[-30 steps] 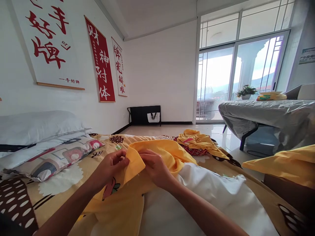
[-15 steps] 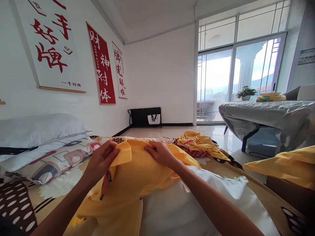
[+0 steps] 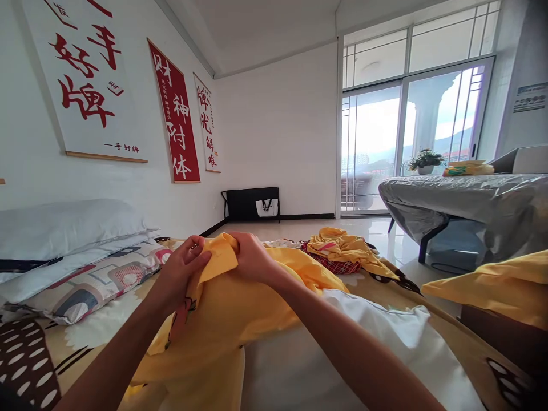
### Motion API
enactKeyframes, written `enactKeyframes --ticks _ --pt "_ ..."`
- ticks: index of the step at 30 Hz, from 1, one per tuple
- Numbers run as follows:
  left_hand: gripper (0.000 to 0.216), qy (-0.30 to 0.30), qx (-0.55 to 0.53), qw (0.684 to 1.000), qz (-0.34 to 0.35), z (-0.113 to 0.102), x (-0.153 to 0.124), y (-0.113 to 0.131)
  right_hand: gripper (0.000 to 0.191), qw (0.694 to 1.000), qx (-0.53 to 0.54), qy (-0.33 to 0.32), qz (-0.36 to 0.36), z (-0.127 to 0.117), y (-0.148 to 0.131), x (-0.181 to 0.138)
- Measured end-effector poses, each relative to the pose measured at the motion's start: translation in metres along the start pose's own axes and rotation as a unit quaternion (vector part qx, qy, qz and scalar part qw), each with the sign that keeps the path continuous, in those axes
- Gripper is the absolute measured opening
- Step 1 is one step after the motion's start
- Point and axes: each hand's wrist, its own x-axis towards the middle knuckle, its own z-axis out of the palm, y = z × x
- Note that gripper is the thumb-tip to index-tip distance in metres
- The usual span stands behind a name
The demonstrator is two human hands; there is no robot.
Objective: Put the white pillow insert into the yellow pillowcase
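Both my hands hold up the top edge of a yellow cloth [image 3: 231, 314] over a bed. My left hand [image 3: 182, 271] pinches the edge between thumb and fingers. My right hand [image 3: 252, 257] is closed on the same edge just to the right, almost touching the left. The cloth hangs down toward me and carries a small red and green printed figure near its left side. Beneath it lies a white sheet [image 3: 377, 342] across the patterned bedspread [image 3: 98, 319].
Pillows [image 3: 68, 228] are stacked at the left against the wall with hanging scrolls. More yellow cloth [image 3: 346, 248] lies heaped on a red checked piece at the bed's far end. Another yellow piece [image 3: 496, 288] sits at the right. A covered table [image 3: 466, 197] stands before glass doors.
My hands spread apart along the cloth's edge, then came together again. The edge has been lifted higher than a second ago.
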Motion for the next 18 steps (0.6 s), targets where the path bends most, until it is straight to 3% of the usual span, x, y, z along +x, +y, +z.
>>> enactKeyframes --ticks 3,6,9,14,18 --pt "0.048 -0.022 -0.016 0.999 -0.019 -0.005 -0.004 0.004 0.025 0.995 0.094 -0.039 0.005 0.005 0.002 0.005" --pt "0.047 -0.020 -0.014 1.000 -0.013 -0.007 -0.006 0.006 0.034 0.993 0.101 -0.051 0.035 0.004 0.002 0.006" --pt "0.041 0.031 0.015 0.999 0.027 -0.006 -0.005 0.004 0.036 0.998 0.045 -0.039 0.022 0.004 -0.004 0.006" --pt "0.024 0.136 0.131 0.972 0.140 -0.010 -0.004 -0.003 0.013 0.999 0.034 -0.010 -0.017 0.008 -0.009 0.007" --pt "0.040 0.071 0.189 0.963 0.177 -0.016 -0.014 -0.012 0.015 0.998 0.059 0.026 -0.008 0.012 -0.005 0.009"
